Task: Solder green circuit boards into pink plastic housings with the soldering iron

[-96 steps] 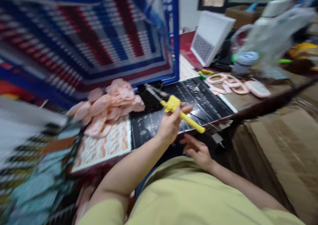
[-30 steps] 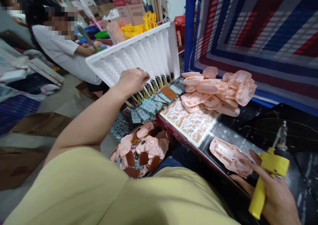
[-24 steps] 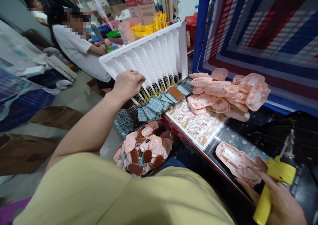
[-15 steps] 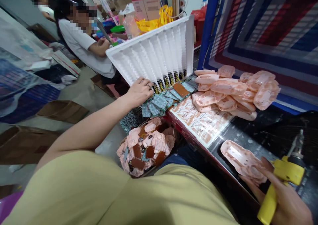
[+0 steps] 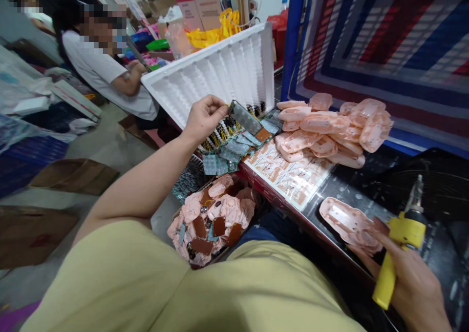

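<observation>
Between thumb and fingertips, my left hand point(image 5: 207, 119) pinches a dark green circuit board point(image 5: 245, 117), raised at a tilt over a row of other boards point(image 5: 234, 149). Yellow wires and black round parts line that row, along the lower edge of a white ribbed tray point(image 5: 216, 61). At the lower right, my right hand point(image 5: 412, 273) is closed around a yellow electric screwdriver point(image 5: 406, 232), its bit pointing up and away. The fingers of that same hand also grip a pink plastic shell point(image 5: 346, 222), its hollow side facing up, at the table edge.
A heap of pink shells point(image 5: 330, 132) lies beside a printed sheet point(image 5: 289, 176) on the black table point(image 5: 351, 188). Below, a box holds pink shells and brown boards point(image 5: 220, 215). A striped crate point(image 5: 381, 44) stands behind. Another person point(image 5: 106, 73) sits at the left.
My left hand has risen from the row of boards, now with one board in its fingers. The right hand keeps the screwdriver and shell; the whole view has shifted slightly.
</observation>
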A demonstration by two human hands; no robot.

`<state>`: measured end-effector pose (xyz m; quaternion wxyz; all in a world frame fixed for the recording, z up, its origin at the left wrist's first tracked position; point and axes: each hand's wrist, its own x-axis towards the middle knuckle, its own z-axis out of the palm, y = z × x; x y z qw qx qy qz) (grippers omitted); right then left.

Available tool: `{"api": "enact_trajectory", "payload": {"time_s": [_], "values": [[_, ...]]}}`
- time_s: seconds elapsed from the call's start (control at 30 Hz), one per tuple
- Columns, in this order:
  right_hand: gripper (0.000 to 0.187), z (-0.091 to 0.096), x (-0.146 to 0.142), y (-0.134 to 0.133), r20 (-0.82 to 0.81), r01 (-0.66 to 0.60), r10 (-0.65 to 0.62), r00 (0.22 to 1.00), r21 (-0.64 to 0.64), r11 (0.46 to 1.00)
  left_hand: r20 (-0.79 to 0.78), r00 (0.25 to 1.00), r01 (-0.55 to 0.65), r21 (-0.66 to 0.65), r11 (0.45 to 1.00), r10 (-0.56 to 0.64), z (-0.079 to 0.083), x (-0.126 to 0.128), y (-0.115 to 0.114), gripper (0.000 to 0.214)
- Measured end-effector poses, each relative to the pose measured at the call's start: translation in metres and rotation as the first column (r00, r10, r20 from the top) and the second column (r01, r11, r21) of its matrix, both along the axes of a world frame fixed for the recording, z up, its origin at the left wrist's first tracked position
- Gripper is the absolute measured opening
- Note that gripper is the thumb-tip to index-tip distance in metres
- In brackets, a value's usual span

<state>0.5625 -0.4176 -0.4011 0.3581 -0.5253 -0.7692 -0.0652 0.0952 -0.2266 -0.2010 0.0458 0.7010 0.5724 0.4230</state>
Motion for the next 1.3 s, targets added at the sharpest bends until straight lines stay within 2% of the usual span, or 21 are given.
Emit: {"api": "enact_trajectory", "payload": {"time_s": [0.07, 0.13, 0.2, 0.27, 0.37, 0.43, 0.5, 0.57, 0.63, 0.73, 0.83, 0.93, 1.07, 1.13, 1.2, 1.3], "values": [[0.078, 0.01, -0.003, -0.001, 0.066, -0.043, 0.04, 0.997, 0.041, 0.998, 0.157, 0.984, 0.094, -0.061, 0.994, -0.083, -0.006, 0.029, 0.002, 0.015], [0.077, 0.021, -0.009, -0.004, 0.038, -0.034, 0.032, 0.999, 0.045, 0.998, 0.311, 0.928, 0.252, -0.12, 0.96, -0.205, -0.016, 0.061, -0.001, 0.027], [0.068, 0.034, -0.02, -0.007, -0.094, 0.012, -0.006, 0.996, 0.062, 0.998, 0.45, 0.827, 0.455, -0.183, 0.872, -0.337, -0.031, 0.096, -0.009, 0.043], [0.06, 0.047, -0.036, -0.007, -0.18, 0.027, -0.007, 0.984, 0.107, 0.994, 0.547, 0.723, 0.62, -0.244, 0.746, -0.421, -0.049, 0.128, -0.021, 0.054], [0.051, 0.063, -0.062, 0.002, -0.259, -0.031, 0.072, 0.963, 0.159, 0.987, 0.583, 0.655, 0.732, -0.331, 0.596, -0.481, -0.073, 0.165, -0.038, 0.055], [0.045, 0.069, -0.075, 0.013, -0.276, -0.021, 0.072, 0.958, 0.183, 0.983, 0.562, 0.639, 0.759, -0.35, 0.549, -0.525, -0.084, 0.179, -0.044, 0.049], [0.032, 0.072, -0.082, 0.023, -0.27, 0.055, 0.008, 0.963, 0.223, 0.973, 0.478, 0.652, 0.755, -0.341, 0.56, -0.588, -0.087, 0.184, -0.044, 0.04], [0.023, 0.075, -0.084, 0.031, -0.266, 0.124, -0.055, 0.963, 0.249, 0.96, 0.307, 0.693, 0.721, -0.311, 0.619, -0.652, -0.081, 0.181, -0.04, 0.031], [0.021, 0.079, -0.083, 0.038, -0.237, 0.15, -0.087, 0.968, 0.265, 0.952, 0.063, 0.733, 0.668, -0.254, 0.699, -0.678, -0.072, 0.174, -0.033, 0.025], [0.023, 0.086, -0.083, 0.05, -0.122, 0.126, -0.091, 0.988, 0.32, 0.939, -0.313, 0.755, 0.581, -0.087, 0.809, -0.576, -0.064, 0.163, -0.025, 0.024], [0.021, 0.088, -0.084, 0.06, 0.003, 0.098, -0.107, 0.994, 0.373, 0.923, -0.533, 0.713, 0.528, -0.019, 0.849, -0.456, -0.072, 0.155, -0.019, 0.025], [0.017, 0.085, -0.085, 0.062, 0.015, 0.112, -0.124, 0.992, 0.33, 0.937, -0.559, 0.674, 0.546, -0.061, 0.835, -0.482, -0.082, 0.148, -0.017, 0.025], [0.018, 0.081, -0.086, 0.06, -0.123, 0.17, -0.141, 0.982, 0.27, 0.948, -0.391, 0.768, 0.544, -0.021, 0.839, -0.507, -0.084, 0.143, -0.025, 0.026], [0.017, 0.082, -0.087, 0.058, -0.18, 0.191, -0.151, 0.972, 0.231, 0.954, -0.332, 0.753, 0.594, -0.028, 0.804, -0.568, -0.083, 0.146, -0.033, 0.024], [0.017, 0.085, -0.089, 0.056, -0.211, 0.195, -0.154, 0.965, 0.19, 0.962, -0.347, 0.728, 0.622, -0.03, 0.782, -0.592, -0.086, 0.151, -0.042, 0.024], [0.017, 0.088, -0.091, 0.052, -0.241, 0.193, -0.154, 0.958, 0.147, 0.97, -0.454, 0.732, 0.564, -0.015, 0.826, -0.508, -0.097, 0.16, -0.051, 0.032]]}}
